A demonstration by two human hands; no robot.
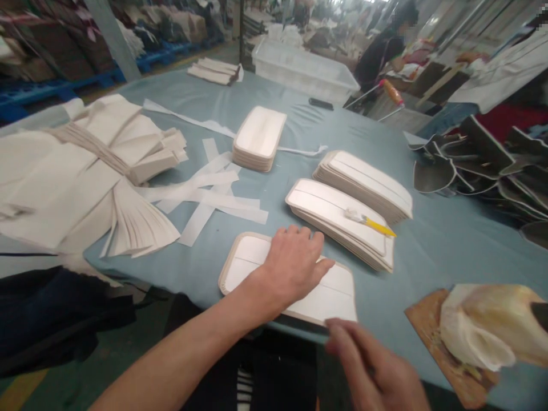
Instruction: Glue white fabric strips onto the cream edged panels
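On the desk [445, 251], strips [209, 197] lie loose, the near pile [245, 264] looks unfinished beneath the spread grip of the left hand [293, 260], two piles [319, 196] rightward seem done, and whether the right hand [379, 368] pinches the near pile's corner I cannot tell.

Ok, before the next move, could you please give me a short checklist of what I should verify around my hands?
1. Left hand lying on the nearest stack: ok.
2. Right hand touching that stack's near right corner: cannot tell; it is close, but blurred.
3. Yellow-handled tool off the panels: not ok, it lies on the neighbouring stack.
4. White strips apart from the nearest stack: ok.
5. Wooden board apart from the nearest stack: ok, it is off to the right.
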